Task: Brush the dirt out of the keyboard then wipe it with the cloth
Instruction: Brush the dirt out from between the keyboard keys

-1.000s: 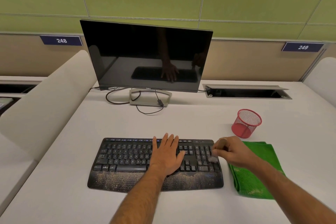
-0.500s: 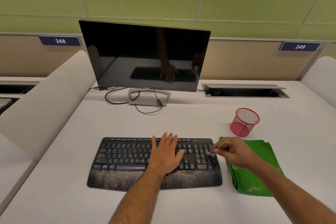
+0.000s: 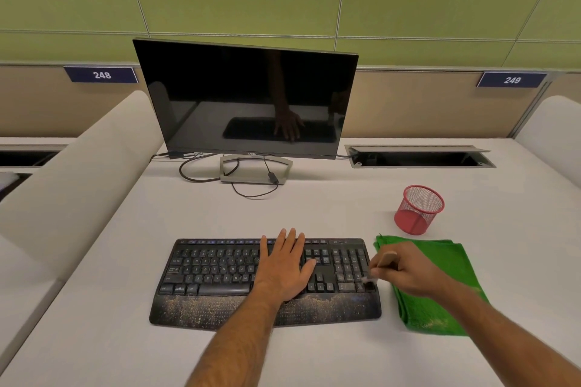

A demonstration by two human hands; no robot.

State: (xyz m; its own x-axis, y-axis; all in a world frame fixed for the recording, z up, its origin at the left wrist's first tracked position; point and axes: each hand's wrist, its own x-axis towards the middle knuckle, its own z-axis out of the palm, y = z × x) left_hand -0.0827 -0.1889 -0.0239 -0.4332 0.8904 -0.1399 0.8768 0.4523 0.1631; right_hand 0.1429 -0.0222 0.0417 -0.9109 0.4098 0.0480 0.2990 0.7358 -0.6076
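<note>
A black keyboard [image 3: 217,273] lies on the white desk, its palm rest speckled with yellowish dirt. My left hand [image 3: 286,267] lies flat on the keys right of the middle, fingers straight. My right hand [image 3: 405,273] grips a small brush [image 3: 382,265] with a light wooden handle. The bristles touch the number pad at the keyboard's lower right corner. A folded green cloth [image 3: 440,308] lies just right of the keyboard, partly under my right forearm, with some dirt on its near corner.
A red mesh cup [image 3: 418,210] stands behind the cloth. A dark monitor [image 3: 245,97] on a stand with loose cables sits behind the keyboard. An open cable tray [image 3: 418,155] is at the back right. Padded dividers flank the desk.
My right hand has swept the brush across the number pad, first up, then back down to its lower right corner. My left hand has stayed flat on the keys.
</note>
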